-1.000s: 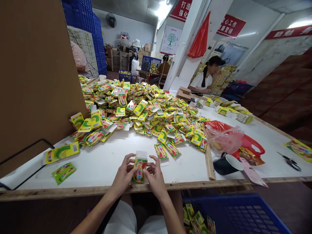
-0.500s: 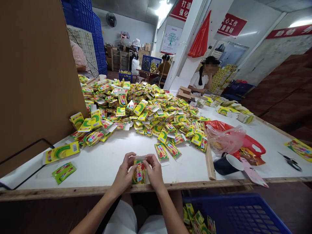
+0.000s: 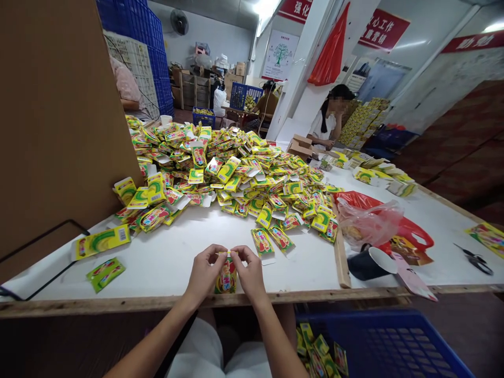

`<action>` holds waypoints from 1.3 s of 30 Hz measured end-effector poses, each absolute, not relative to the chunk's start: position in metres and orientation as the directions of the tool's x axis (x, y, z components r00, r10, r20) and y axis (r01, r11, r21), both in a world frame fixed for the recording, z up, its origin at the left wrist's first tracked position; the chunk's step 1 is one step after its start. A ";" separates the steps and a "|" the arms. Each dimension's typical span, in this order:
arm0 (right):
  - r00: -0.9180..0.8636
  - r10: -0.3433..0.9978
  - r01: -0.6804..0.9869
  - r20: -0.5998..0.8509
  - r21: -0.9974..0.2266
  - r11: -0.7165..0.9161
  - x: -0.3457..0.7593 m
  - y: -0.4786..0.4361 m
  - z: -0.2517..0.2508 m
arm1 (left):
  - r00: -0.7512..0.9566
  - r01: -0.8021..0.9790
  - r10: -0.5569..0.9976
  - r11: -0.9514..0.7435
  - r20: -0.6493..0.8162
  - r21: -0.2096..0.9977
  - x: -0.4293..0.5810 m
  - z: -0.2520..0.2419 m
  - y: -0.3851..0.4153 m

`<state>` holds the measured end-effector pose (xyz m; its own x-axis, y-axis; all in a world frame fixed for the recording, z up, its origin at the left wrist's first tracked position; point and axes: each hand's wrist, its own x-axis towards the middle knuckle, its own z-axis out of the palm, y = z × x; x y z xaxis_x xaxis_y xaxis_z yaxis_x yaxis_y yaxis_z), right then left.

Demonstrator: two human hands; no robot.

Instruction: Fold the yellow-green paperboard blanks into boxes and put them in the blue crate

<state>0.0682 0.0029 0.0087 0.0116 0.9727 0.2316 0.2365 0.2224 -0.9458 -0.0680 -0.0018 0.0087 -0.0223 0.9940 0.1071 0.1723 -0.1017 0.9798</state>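
Note:
A small green and red printed candy box (image 3: 226, 278) stands at the table's front edge, its lettered face toward me. My left hand (image 3: 205, 270) grips its upper left side, thumb and fingers bent at the top edge. On the upper right, my right hand (image 3: 249, 272) pinches it the same way. Both thumbs nearly meet at the box's top end, and the fingers hide part of the flap there. Two similar boxes, one of them a flat candy box (image 3: 262, 240), lie just beyond my right hand with white flaps out.
A large heap of candy boxes (image 3: 236, 178) covers the table's back. At left lie a long yellow box (image 3: 103, 242) and a green packet (image 3: 105, 274). A wooden strip (image 3: 342, 257), dark mug (image 3: 370, 264) and scissors (image 3: 476, 260) are right. A blue crate (image 3: 394, 336) stands below. A person (image 3: 326, 121) sits beyond.
My fingers have drawn together at the top of the candy box, and the white flap that stood up there is now mostly out of sight. The view has shifted slightly.

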 end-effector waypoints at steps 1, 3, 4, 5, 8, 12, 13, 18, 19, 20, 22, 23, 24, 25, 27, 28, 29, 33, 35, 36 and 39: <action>0.008 0.974 0.233 0.227 -0.948 0.219 0.068 0.003 0.009 | -0.018 0.167 0.995 -0.095 0.099 0.981 -0.069 0.009 -0.001; -0.004 0.975 0.215 0.222 -0.952 0.218 0.069 0.003 0.006 | 0.006 0.151 0.996 -0.092 0.092 0.984 -0.070 0.008 -0.002; -0.014 0.976 0.198 0.218 -0.956 0.216 0.069 0.002 0.005 | 0.017 0.142 0.995 -0.099 0.098 0.985 -0.070 0.007 -0.004; -0.025 0.977 0.175 0.212 -0.961 0.213 0.068 0.001 0.002 | 0.025 0.133 0.993 -0.113 0.111 0.985 -0.070 0.006 -0.007; -0.058 0.980 0.111 0.189 -0.975 0.195 0.066 -0.005 -0.001 | 0.055 0.138 0.984 -0.178 0.172 0.974 -0.070 0.002 -0.017; 0.046 0.977 0.240 0.208 -0.952 0.192 0.095 -0.021 0.018 | 0.091 0.341 0.965 -0.262 0.246 0.903 -0.093 0.003 -0.005; 0.098 0.973 0.313 0.211 -0.934 0.171 0.113 -0.028 0.025 | 0.061 0.420 0.958 -0.278 0.279 0.864 -0.107 0.005 0.005; 0.340 0.914 0.627 0.220 -0.777 -0.047 0.234 -0.074 0.052 | -0.346 0.783 0.773 -0.073 0.532 0.617 -0.210 0.021 0.085; 0.396 0.896 0.645 0.202 -0.755 -0.115 0.254 -0.083 0.052 | -0.419 0.802 0.758 0.051 0.499 0.596 -0.228 0.022 0.099; 0.437 0.882 0.648 0.176 -0.741 -0.173 0.269 -0.091 0.049 | -0.468 0.800 0.772 0.162 0.431 0.577 -0.242 0.023 0.111; 0.482 0.868 0.620 0.118 -0.746 -0.244 0.284 -0.101 0.038 | -0.521 0.789 0.802 0.321 0.293 0.524 -0.258 0.022 0.126; 0.483 0.870 0.599 0.093 -0.760 -0.251 0.284 -0.103 0.032 | -0.526 0.790 0.815 0.361 0.244 0.495 -0.261 0.020 0.129; 0.475 0.876 0.576 0.079 -0.781 -0.242 0.280 -0.103 0.026 | -0.519 0.799 0.827 0.378 0.218 0.468 -0.260 0.019 0.131; 0.457 0.887 0.554 0.071 -0.803 -0.221 0.273 -0.101 0.022 | -0.503 0.813 0.838 0.377 0.211 0.443 -0.257 0.018 0.130; 0.404 0.912 0.518 0.069 -0.839 -0.166 0.251 -0.093 0.017 | -0.444 0.852 0.872 0.339 0.207 0.399 -0.245 0.016 0.125; 0.374 0.925 0.500 0.071 -0.855 -0.137 0.239 -0.087 0.017 | -0.402 0.873 0.893 0.308 0.201 0.378 -0.237 0.015 0.120; 0.344 0.936 0.484 0.074 -0.868 -0.110 0.227 -0.081 0.019 | -0.357 0.892 0.913 0.272 0.195 0.361 -0.228 0.015 0.114; 0.221 0.971 0.408 0.092 -0.913 -0.006 0.182 -0.057 0.032 | -0.188 0.934 0.956 0.103 0.226 0.342 -0.184 0.012 0.080; 0.169 0.979 0.351 0.110 -0.935 0.045 0.162 -0.048 0.035 | -0.130 0.930 0.958 0.028 0.257 0.365 -0.162 0.008 0.062; 0.150 0.982 0.324 0.117 -0.944 0.063 0.152 -0.044 0.034 | -0.099 0.926 0.958 -0.010 0.269 0.378 -0.151 0.006 0.054; 0.104 0.986 0.291 0.128 -0.952 0.093 0.125 -0.033 0.026 | -0.005 0.902 0.955 -0.123 0.295 0.414 -0.127 0.002 0.036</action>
